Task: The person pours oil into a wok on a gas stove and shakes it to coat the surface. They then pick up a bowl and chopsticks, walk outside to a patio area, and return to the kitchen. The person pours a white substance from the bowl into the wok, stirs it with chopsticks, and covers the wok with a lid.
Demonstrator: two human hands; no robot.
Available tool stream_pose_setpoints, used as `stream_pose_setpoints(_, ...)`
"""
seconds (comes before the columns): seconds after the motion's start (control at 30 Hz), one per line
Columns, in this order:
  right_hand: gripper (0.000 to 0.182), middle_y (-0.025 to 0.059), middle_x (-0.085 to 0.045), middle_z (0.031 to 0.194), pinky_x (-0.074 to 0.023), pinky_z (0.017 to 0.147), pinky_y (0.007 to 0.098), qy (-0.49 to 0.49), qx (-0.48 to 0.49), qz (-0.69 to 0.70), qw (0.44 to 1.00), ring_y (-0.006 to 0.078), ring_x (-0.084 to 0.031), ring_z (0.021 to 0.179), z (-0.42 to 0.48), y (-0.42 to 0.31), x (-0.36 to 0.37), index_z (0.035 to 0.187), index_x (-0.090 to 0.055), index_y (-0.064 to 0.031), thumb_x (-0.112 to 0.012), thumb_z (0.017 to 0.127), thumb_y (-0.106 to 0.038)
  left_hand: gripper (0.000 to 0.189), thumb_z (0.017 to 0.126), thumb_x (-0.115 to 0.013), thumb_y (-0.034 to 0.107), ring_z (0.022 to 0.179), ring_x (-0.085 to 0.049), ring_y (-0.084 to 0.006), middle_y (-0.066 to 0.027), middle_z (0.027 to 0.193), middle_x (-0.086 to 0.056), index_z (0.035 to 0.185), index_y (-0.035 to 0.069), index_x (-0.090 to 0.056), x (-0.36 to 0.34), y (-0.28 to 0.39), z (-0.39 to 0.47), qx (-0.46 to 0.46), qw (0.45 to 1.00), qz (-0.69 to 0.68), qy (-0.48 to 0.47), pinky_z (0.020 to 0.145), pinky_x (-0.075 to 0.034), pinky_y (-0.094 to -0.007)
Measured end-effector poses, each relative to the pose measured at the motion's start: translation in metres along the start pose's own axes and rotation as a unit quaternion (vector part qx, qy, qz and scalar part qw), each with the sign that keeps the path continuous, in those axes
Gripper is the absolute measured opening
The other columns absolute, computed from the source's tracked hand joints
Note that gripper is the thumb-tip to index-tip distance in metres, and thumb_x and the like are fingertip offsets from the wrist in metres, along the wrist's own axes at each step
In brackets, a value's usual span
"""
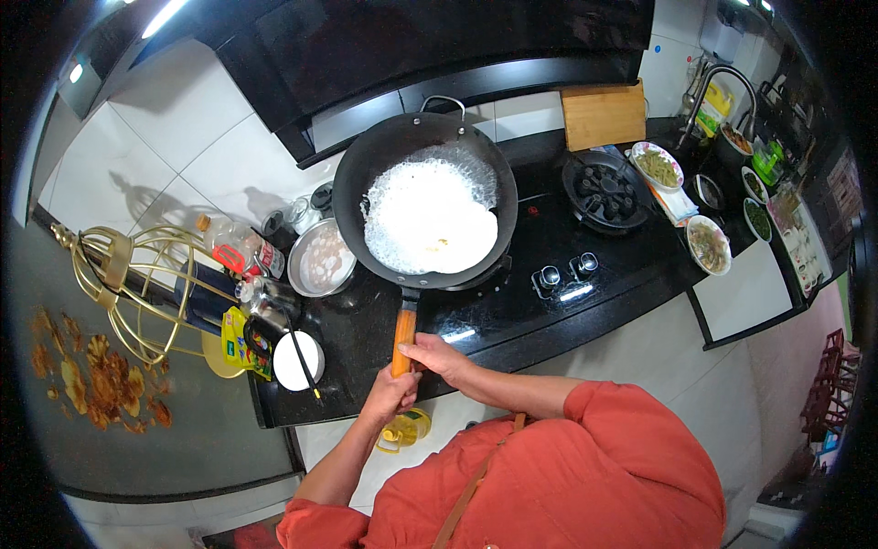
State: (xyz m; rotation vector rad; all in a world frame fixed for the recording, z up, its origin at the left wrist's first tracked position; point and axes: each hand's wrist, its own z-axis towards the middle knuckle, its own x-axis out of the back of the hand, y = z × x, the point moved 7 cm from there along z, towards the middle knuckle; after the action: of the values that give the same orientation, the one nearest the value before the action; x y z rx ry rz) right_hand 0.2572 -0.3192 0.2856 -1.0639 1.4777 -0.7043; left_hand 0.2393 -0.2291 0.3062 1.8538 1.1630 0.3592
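Observation:
A dark wok (353,199) is over the left side of the black gas hob, tilted so its inside faces me. White, bubbly-edged food (432,213), glaring in the light, spreads across its inside and has a small brownish spot near the bottom. Both hands are on the wok's orange wooden handle (405,329). My left hand (392,391) wraps the lower end of the handle, and my right hand (433,353) grips it just above from the right side. The burner under the wok is mostly hidden.
Left of the wok stand a metal bowl of pale liquid (322,257), a plastic bottle (243,247) and a white bowl (298,360) with chopsticks across it. Rightward are a second burner (607,192), a wooden cutting board (603,117) and several dishes of food, including noodle-like strips (709,245).

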Motion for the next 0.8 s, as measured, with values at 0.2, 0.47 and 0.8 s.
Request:
stream_pose_setpoints(0.2, 0.033, 0.0033, -0.055, 0.088, -0.0417, 0.074, 0.0246, -0.042, -0.021, 0.029, 0.998, 0.011, -0.052, 0.081, -0.01, -0.014, -0.023, 0.101, -0.05, -0.0028, -0.056, 0.083, -0.029, 0.019, 0.077, -0.056, 0.011, 0.037, -0.032, -0.0057, 0.0025, 0.054, -0.036, 0.084, 0.009, -0.039, -0.001, 0.008, -0.028, 0.013, 0.999, 0.017, 0.031, 0.031, -0.023, -0.02)
stream_pose_setpoints(0.47, 0.039, 0.0052, -0.056, 0.089, -0.0429, 0.078, 0.0262, -0.108, -0.03, 0.092, 0.989, 0.012, -0.054, 0.083, -0.022, -0.024, -0.048, 0.101, -0.05, -0.002, -0.057, 0.082, -0.035, 0.017, 0.076, -0.056, 0.01, 0.037, -0.034, -0.0063, 0.0012, 0.054, -0.039, 0.082, 0.007, -0.041, -0.008, 0.034, -0.07, 0.033, 0.994, 0.049, 0.091, 0.031, -0.023, -0.021)
stream_pose_setpoints(0.8, 0.033, 0.0034, -0.058, 0.083, -0.0439, 0.071, 0.0258, -0.111, -0.043, 0.183, 0.976, 0.0107, -0.055, 0.074, -0.037, -0.061, -0.064, 0.091, -0.054, -0.0051, -0.057, 0.082, -0.037, 0.022, 0.078, -0.054, 0.013, 0.038, -0.034, -0.004, 0.0052, 0.055, -0.037, 0.097, 0.005, -0.047, -0.032, 0.074, -0.1, 0.076, 0.993, 0.045, 0.083, 0.032, -0.025, -0.0179)
